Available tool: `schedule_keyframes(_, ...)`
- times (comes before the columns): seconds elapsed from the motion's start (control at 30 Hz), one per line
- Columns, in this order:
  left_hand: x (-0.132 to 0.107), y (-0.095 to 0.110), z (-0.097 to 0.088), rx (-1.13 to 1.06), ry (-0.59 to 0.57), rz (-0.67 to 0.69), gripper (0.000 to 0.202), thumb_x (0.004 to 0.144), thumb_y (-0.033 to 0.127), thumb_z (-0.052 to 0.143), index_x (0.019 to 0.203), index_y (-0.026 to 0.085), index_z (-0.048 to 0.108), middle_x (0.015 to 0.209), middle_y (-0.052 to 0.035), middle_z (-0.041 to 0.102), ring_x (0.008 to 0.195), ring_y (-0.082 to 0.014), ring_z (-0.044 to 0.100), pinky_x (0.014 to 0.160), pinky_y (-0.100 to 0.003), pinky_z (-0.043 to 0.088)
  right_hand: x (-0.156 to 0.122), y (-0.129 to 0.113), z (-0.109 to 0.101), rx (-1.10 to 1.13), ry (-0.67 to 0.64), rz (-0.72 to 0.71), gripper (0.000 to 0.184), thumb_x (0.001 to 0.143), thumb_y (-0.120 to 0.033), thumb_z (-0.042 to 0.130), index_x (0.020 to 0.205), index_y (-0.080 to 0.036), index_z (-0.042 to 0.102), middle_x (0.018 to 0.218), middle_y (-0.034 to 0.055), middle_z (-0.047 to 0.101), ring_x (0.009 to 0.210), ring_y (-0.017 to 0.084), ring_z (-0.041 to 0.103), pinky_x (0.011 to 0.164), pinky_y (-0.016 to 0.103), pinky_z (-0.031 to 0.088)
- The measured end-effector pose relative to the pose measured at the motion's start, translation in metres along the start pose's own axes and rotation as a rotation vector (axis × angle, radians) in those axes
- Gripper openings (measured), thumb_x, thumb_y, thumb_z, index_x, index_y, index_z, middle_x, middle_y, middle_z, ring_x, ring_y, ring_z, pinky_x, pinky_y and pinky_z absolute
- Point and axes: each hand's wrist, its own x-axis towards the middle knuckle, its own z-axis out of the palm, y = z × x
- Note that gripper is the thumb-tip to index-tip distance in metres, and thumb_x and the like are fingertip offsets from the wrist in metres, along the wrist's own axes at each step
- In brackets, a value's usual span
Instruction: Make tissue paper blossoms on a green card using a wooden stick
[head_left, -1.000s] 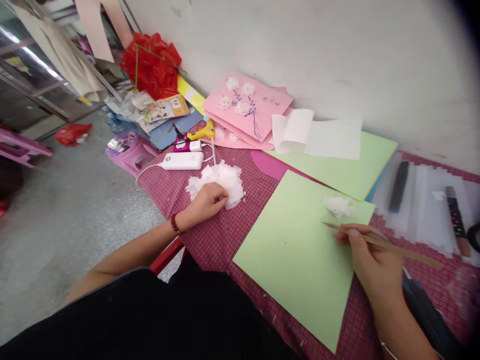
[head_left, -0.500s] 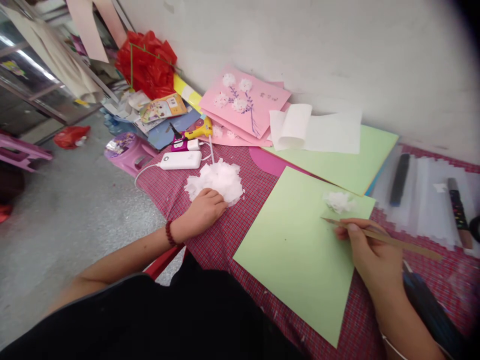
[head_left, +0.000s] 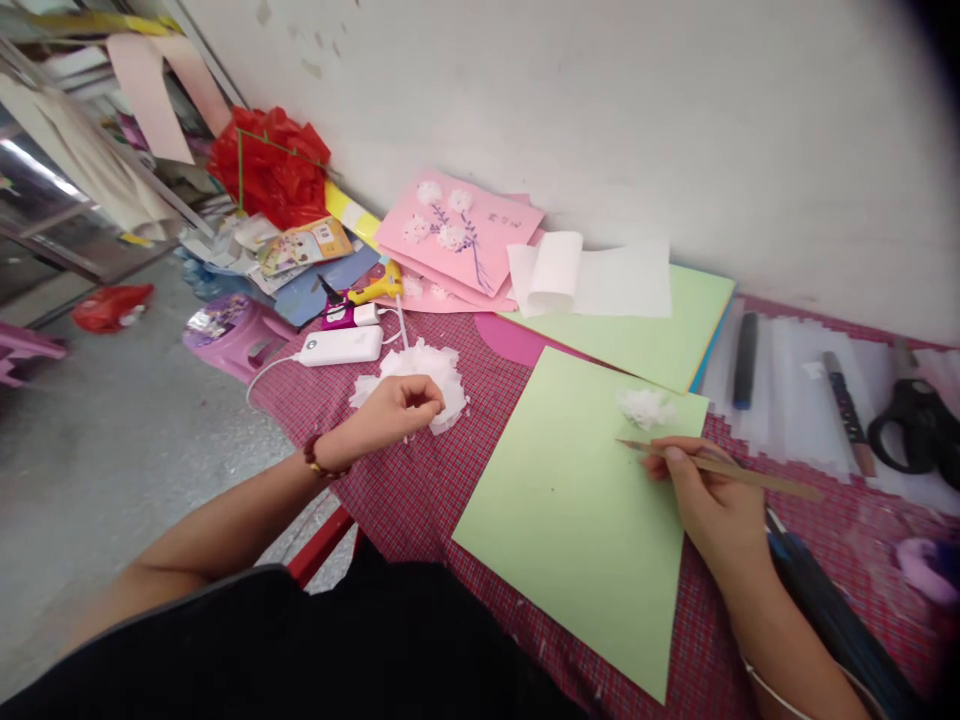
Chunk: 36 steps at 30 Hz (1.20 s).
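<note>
My right hand [head_left: 712, 500] is closed round a slender, pencil-like wooden stick [head_left: 780, 482], whose pointed tip is over the light green sheet [head_left: 570, 540]. Just beyond that tip, a white ruffled paper flower [head_left: 645, 408] sits near the sheet's far right corner. My left hand [head_left: 394, 412] has thumb and fingertips pinched together in front of a heap of small white paper pieces [head_left: 442, 368]. Whatever the pinch holds, if anything, is too small to make out.
Behind the heap lie a white power bank [head_left: 341, 346] and a yellow glue gun [head_left: 379, 284]. Pink cards [head_left: 502, 230] with white flowers lean by the wall. A white paper roll [head_left: 555, 270] rests on more green sheets. Black scissors [head_left: 911, 425] and markers [head_left: 745, 360] lie right.
My left hand has lifted off the paper heap, its fingers now drawn into a pinch. My right hand keeps its hold by the flower. The view has shifted slightly right and up.
</note>
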Motion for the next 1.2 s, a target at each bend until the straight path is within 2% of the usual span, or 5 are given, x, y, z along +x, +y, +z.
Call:
schedule_keyframes(0.17,-0.010,-0.008,0.003,0.511,-0.232,0.299,0.022,0.093,0.019,0.045,0.082,0.016,0.064,0.083,-0.0061,0.064,0.081,-0.0159,0.057,0.077,-0.029,0.046,0.000,-0.003,0.002,-0.014,0.009,-0.002,0.018,0.083,-0.036,0.061,0.081,-0.018,0.067,0.067,0.0033,0.065,0.058,0.016,0.062,0.058,0.029,0.054)
schedule_keyframes(0.43,-0.012,-0.023,0.022,0.853,-0.285,0.356,0.022,0.092,0.011,0.041,0.078,0.014,0.058,0.081,-0.0071,0.060,0.073,-0.0165,0.052,0.072,-0.030,0.045,-0.001,-0.001,0.001,-0.035,-0.013,-0.014,0.018,0.085,-0.034,0.059,0.084,-0.018,0.067,0.070,0.0033,0.064,0.060,0.014,0.062,0.060,0.027,0.053)
schedule_keyframes(0.67,0.004,-0.017,0.007,0.171,-0.058,-0.010,0.006,0.074,0.013,0.051,0.069,0.016,0.054,0.065,0.0009,0.055,0.058,-0.0096,0.049,0.056,-0.022,0.040,0.001,0.008,-0.001,-0.045,-0.034,-0.006,0.018,0.085,-0.035,0.059,0.086,-0.019,0.067,0.072,0.0040,0.066,0.062,0.017,0.063,0.062,0.031,0.053)
schedule_keyframes(0.83,0.027,0.016,-0.001,-0.525,-0.152,-0.253,0.008,0.073,0.023,0.058,0.076,0.017,0.053,0.053,0.0051,0.054,0.041,-0.0047,0.041,0.040,-0.016,0.029,0.002,0.011,0.001,0.015,-0.023,-0.003,0.022,0.083,-0.041,0.060,0.086,-0.020,0.066,0.069,0.0031,0.066,0.060,0.018,0.063,0.058,0.032,0.052)
schedule_keyframes(1.2,0.130,0.094,0.099,-0.874,-0.295,-0.040,0.023,0.070,0.027,0.073,0.082,0.014,0.058,0.060,0.0019,0.061,0.052,-0.0064,0.056,0.050,-0.017,0.042,-0.001,-0.001,0.001,0.023,-0.030,-0.068,0.017,0.088,-0.038,0.054,0.085,-0.024,0.065,0.068,0.0004,0.065,0.065,0.020,0.064,0.062,0.033,0.051)
